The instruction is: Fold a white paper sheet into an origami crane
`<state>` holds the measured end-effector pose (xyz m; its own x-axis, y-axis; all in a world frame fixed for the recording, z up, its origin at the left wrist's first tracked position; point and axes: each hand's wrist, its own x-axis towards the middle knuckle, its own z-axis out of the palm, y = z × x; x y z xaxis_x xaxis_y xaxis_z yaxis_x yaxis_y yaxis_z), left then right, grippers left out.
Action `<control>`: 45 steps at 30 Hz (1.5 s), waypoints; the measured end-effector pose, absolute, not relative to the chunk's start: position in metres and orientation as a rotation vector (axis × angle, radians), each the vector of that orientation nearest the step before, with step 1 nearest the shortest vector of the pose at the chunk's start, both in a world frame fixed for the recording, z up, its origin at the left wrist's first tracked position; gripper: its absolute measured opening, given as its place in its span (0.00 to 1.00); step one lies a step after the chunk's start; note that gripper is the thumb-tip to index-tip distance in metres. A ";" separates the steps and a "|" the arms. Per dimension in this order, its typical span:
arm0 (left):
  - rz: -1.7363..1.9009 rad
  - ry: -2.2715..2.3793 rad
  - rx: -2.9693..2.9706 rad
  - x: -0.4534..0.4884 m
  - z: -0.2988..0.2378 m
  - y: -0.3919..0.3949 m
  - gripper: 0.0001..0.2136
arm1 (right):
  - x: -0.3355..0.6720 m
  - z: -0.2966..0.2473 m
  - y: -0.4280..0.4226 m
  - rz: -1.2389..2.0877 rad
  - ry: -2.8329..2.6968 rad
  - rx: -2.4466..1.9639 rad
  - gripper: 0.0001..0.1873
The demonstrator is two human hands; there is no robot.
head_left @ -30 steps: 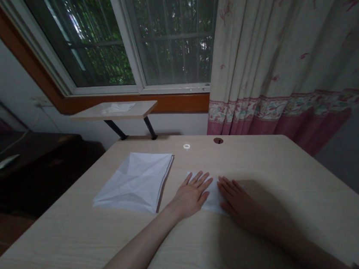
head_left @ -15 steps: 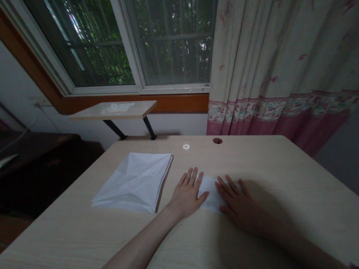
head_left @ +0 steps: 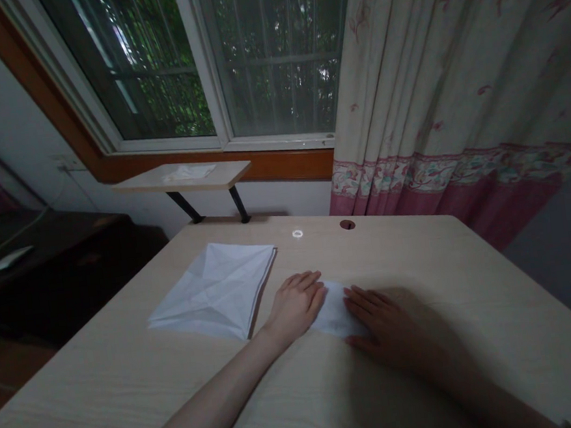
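A small piece of white paper (head_left: 333,310) lies flat on the desk between my two hands, its left and right parts covered by them. My left hand (head_left: 299,305) rests on its left edge, palm down, fingers stretched out and close together. On the right edge lies my right hand (head_left: 380,320), also flat, with its thumb held apart from the fingers. To the left of my left hand is a larger stack of folded white paper (head_left: 216,287), with crease lines across its top sheet.
The light wooden desk (head_left: 397,249) has a cable hole (head_left: 347,225) and a small white ring (head_left: 297,234) near its back edge. A raised shelf (head_left: 148,181) carries some white paper (head_left: 191,172). A dark cabinet (head_left: 65,266) stands at left; a curtain (head_left: 434,121) hangs behind.
The fingers of both hands have come closer together, and the left thumb has drawn in. My left hand has shifted slightly left, showing more of the small paper.
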<state>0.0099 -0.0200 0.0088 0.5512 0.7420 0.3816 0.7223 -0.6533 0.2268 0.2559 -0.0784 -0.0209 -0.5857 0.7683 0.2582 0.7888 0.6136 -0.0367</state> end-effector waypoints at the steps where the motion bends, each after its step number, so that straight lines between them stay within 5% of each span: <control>1: 0.734 1.273 2.712 0.010 0.010 -0.020 0.17 | 0.256 -0.021 -0.079 -0.124 -2.576 -1.261 0.30; 11: 0.758 1.236 2.714 0.008 0.011 -0.020 0.16 | 0.255 -0.012 -0.079 -0.275 -2.522 -1.169 0.14; 19: 0.875 1.072 2.866 0.009 0.017 -0.026 0.22 | 0.264 -0.005 -0.075 -0.490 -2.554 -1.120 0.15; 26: 0.867 1.227 3.027 0.012 0.018 -0.027 0.08 | 0.270 -0.006 -0.078 -0.562 -2.447 -1.223 0.17; 32: 1.128 1.176 3.050 0.007 0.019 -0.025 0.08 | 0.267 0.000 -0.075 -0.678 -2.197 -1.194 0.13; 45: 1.616 1.169 2.961 0.005 0.023 -0.038 0.05 | 0.274 0.005 -0.081 -0.935 -1.954 -1.157 0.29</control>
<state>0.0050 -0.0375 0.0234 0.4041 0.3306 0.8529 0.7066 -0.7050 -0.0615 0.2743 -0.0813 0.0054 -0.3806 0.4236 0.8220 0.9059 0.3492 0.2395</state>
